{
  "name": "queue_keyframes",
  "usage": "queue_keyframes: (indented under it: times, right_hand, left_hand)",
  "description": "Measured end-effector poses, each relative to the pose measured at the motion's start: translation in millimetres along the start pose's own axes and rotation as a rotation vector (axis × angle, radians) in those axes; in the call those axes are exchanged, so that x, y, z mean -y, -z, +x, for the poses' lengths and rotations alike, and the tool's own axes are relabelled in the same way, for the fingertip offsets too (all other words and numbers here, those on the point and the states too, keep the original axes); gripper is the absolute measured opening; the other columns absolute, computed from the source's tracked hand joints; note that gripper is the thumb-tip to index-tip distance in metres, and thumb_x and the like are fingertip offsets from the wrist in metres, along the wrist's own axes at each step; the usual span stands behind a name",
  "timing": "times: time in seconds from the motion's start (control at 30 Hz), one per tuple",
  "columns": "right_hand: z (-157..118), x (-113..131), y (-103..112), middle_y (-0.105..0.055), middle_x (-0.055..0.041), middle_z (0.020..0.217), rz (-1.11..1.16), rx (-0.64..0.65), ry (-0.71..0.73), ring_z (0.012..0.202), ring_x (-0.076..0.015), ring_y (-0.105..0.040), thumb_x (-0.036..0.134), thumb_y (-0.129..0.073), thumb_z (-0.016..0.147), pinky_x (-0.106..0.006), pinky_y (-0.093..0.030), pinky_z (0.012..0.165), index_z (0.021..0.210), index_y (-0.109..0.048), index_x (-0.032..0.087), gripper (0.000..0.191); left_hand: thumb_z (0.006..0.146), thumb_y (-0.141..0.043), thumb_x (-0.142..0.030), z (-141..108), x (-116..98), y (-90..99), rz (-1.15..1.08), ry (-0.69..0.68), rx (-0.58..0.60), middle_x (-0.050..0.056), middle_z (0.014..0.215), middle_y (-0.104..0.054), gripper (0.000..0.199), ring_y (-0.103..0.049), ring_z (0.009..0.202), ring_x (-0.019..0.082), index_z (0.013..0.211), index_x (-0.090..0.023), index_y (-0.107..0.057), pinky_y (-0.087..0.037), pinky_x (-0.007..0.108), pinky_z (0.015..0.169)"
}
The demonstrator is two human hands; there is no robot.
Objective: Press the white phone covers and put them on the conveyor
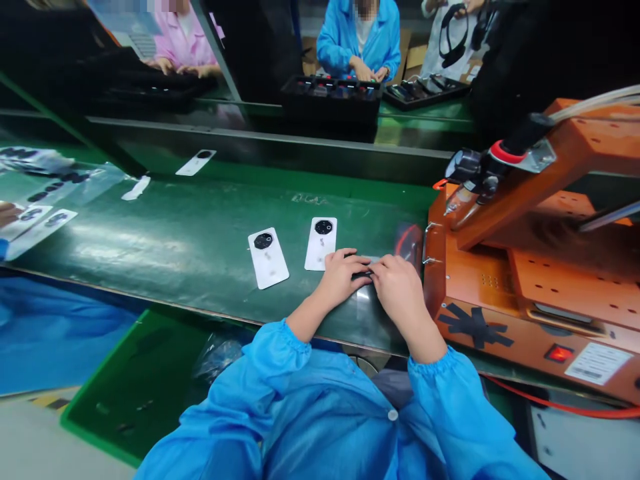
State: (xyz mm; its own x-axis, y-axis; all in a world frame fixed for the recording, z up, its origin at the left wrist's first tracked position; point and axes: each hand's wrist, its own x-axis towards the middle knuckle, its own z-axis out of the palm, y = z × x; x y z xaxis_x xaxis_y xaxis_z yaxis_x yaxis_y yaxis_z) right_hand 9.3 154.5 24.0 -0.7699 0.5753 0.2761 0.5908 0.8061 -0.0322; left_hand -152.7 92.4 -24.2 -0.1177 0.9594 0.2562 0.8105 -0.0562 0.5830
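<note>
My left hand [343, 275] and my right hand [399, 283] meet over the bench, fingertips pinched together. Between them is a thin piece with a dark edge, mostly hidden by the fingers, so its kind cannot be made out. Just beyond my left hand, and partly covered by it, lies a white phone back panel [316, 252] with a round black camera area. A second white back panel [270, 267] lies further left, slightly turned. To the right of my right hand, a clear and red item [409, 241] rests against the machine's side.
An orange press machine [450, 267] with a pressure gauge [463, 165] stands at the right. Another white panel [190, 165] lies at the back of the green bench [175, 227]. A co-worker's hand [7, 213] is at far left. Below is a green bin [145, 380]. People work across the bench.
</note>
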Motion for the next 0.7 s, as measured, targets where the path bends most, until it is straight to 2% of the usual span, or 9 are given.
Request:
queue_keyframes:
  times: [0.13, 0.23, 0.3, 0.4, 0.5, 0.6, 0.67, 0.7]
  right_hand:
    - [1.2, 3.0, -0.8, -0.065, -0.0073, 0.089, -0.106, 0.036, 0.068, 0.087, -0.0252, -0.055, 0.022, -0.056, 0.101, -0.040, -0.035, 0.075, 0.095, -0.071, 0.018, 0.017]
    - [-0.7, 5.9, 2.4, -0.065, -0.0080, 0.091, -0.163, 0.022, 0.124, 0.089, -0.0258, -0.054, 0.018, -0.055, 0.100, -0.040, -0.034, 0.075, 0.097, -0.070, 0.017, 0.016]
    - [-4.5, 7.1, 8.0, -0.065, -0.0092, 0.094, -0.198, 0.013, 0.141, 0.091, -0.0265, -0.054, 0.017, -0.057, 0.098, -0.040, -0.035, 0.075, 0.096, -0.069, 0.016, 0.012]
    - [-18.3, 7.9, 24.6, -0.064, -0.0091, 0.092, -0.203, -0.007, 0.117, 0.089, -0.0262, -0.054, 0.017, -0.059, 0.096, -0.039, -0.037, 0.074, 0.089, -0.066, 0.016, 0.010]
    - [-39.2, 7.5, 46.1, -0.064, -0.0089, 0.093, -0.111, -0.105, 0.056, 0.087, -0.0249, -0.054, 0.019, -0.058, 0.097, -0.038, -0.041, 0.076, 0.086, -0.064, 0.018, 0.012]
    - [-56.4, 6.7, 60.9, -0.066, -0.0086, 0.102, 0.068, -0.259, -0.029, 0.091, -0.0237, -0.058, 0.022, -0.059, 0.097, -0.037, -0.046, 0.080, 0.092, -0.064, 0.019, 0.008]
    - [-61.6, 7.0, 63.4, -0.067, -0.0070, 0.102, 0.221, -0.304, -0.080, 0.092, -0.0231, -0.061, 0.025, -0.061, 0.097, -0.037, -0.048, 0.081, 0.093, -0.065, 0.022, 0.007]
    - [-62.0, 7.6, 62.5, -0.067, -0.0061, 0.101, 0.304, -0.298, -0.099, 0.091, -0.0227, -0.063, 0.027, -0.062, 0.097, -0.037, -0.049, 0.081, 0.091, -0.065, 0.024, 0.008]
  left_hand:
    - [0.090, -0.076, -0.030, 0.6, 2.9, -1.3, -0.024, 0.004, -0.010, -0.003, 0.125, -0.077, 0.012, -0.052, 0.134, 0.029, 0.102, -0.031, -0.081, -0.035, 0.054, 0.110]
    - [0.093, -0.073, -0.031, 0.5, 3.0, -0.8, 0.003, -0.001, 0.015, -0.003, 0.127, -0.075, 0.012, -0.050, 0.136, 0.031, 0.102, -0.031, -0.081, -0.034, 0.056, 0.110]
    - [0.094, -0.071, -0.035, -1.4, 0.7, 0.6, 0.057, -0.038, 0.041, 0.000, 0.138, -0.070, 0.024, -0.045, 0.143, 0.034, 0.116, -0.031, -0.077, -0.032, 0.058, 0.112]
    - [0.094, -0.066, -0.047, -5.8, -7.1, 2.4, 0.152, -0.137, 0.082, 0.005, 0.155, -0.056, 0.053, -0.035, 0.151, 0.038, 0.142, -0.026, -0.061, -0.023, 0.063, 0.118]
    - [0.093, -0.062, -0.060, -8.1, -16.5, 5.7, 0.217, -0.212, 0.118, 0.011, 0.160, -0.048, 0.070, -0.029, 0.154, 0.041, 0.149, -0.019, -0.054, -0.019, 0.064, 0.123]
    - [0.088, -0.062, -0.071, -8.0, -16.8, 16.4, 0.240, -0.247, 0.090, 0.016, 0.167, -0.035, 0.088, -0.023, 0.157, 0.040, 0.155, -0.017, -0.046, -0.023, 0.062, 0.124]
    - [0.090, -0.058, -0.071, -10.6, -8.6, 27.2, 0.256, -0.163, -0.005, 0.017, 0.170, -0.028, 0.088, -0.021, 0.159, 0.039, 0.158, -0.017, -0.041, -0.025, 0.060, 0.124]
    - [0.094, -0.055, -0.068, -13.9, -2.9, 32.4, 0.274, -0.087, -0.060, 0.019, 0.169, -0.030, 0.082, -0.022, 0.158, 0.039, 0.157, -0.016, -0.042, -0.026, 0.061, 0.124]
